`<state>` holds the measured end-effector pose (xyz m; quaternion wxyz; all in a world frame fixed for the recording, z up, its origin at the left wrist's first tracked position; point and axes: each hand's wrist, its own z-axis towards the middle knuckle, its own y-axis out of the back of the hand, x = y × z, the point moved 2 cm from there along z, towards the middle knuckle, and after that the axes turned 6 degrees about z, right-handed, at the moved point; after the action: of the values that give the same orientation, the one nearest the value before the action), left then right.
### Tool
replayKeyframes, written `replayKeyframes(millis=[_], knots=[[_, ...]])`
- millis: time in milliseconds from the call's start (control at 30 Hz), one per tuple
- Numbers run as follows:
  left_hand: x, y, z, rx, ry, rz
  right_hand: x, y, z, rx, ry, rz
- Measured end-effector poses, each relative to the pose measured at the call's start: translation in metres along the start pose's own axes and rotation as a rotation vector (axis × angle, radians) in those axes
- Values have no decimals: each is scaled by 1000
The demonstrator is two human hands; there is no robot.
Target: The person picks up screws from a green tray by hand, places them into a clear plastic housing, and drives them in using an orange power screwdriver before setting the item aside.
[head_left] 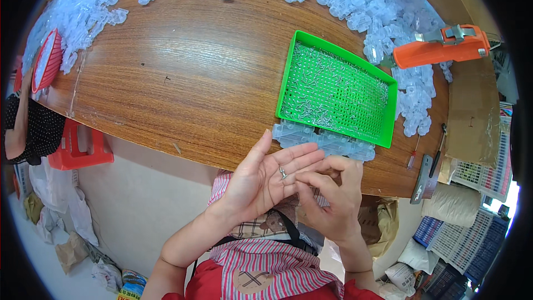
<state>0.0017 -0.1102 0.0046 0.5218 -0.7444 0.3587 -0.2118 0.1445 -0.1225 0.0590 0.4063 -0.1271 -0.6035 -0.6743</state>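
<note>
My left hand (pixel 261 180) is turned palm up at the table's near edge, its fingers stretched out flat. A few small silver screws (pixel 283 173) lie on its fingers, near the palm. My right hand (pixel 335 191) is beside them, thumb and forefinger pinched together by the left fingers; whether anything is between those tips I cannot make out. Just beyond my hands stands a green perforated tray (pixel 343 128) with many small screws scattered in it. Clear plastic parts (pixel 325 140) sit in a row along the tray's near side, partly under its edge.
Heaps of translucent plastic parts (pixel 355 0) line the table's far side. An orange tool with a metal clip (pixel 444 50) juts in at the right. A dark-handled screwdriver (pixel 437 150) lies near the right edge. At the far left, another person's arm (pixel 21 114) is beside a red basket (pixel 49 62).
</note>
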Motion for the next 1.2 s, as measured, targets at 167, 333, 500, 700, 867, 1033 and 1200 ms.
replayKeyframes(millis=[167, 333, 500, 700, 867, 1033, 1200], knots=[[8, 0, 0, 22, 2, 46, -3, -6, 1, 27, 75, -63], [10, 1, 1, 24, -12, 90, -2, -4, 4, 82, 162, -117], [10, 0, 1, 83, -16, 40, -3, -7, 9, 71, 97, -8], [6, 2, -6, -112, -84, 202, -20, -11, 16, -139, -69, 178], [7, 12, -11, -273, -74, 289, -33, -27, 41, -123, 82, 28], [7, 22, -9, -301, -76, 211, -30, -35, 47, -27, 132, -84], [7, 22, -10, -240, -70, 185, -24, -35, 46, 2, 140, -122]])
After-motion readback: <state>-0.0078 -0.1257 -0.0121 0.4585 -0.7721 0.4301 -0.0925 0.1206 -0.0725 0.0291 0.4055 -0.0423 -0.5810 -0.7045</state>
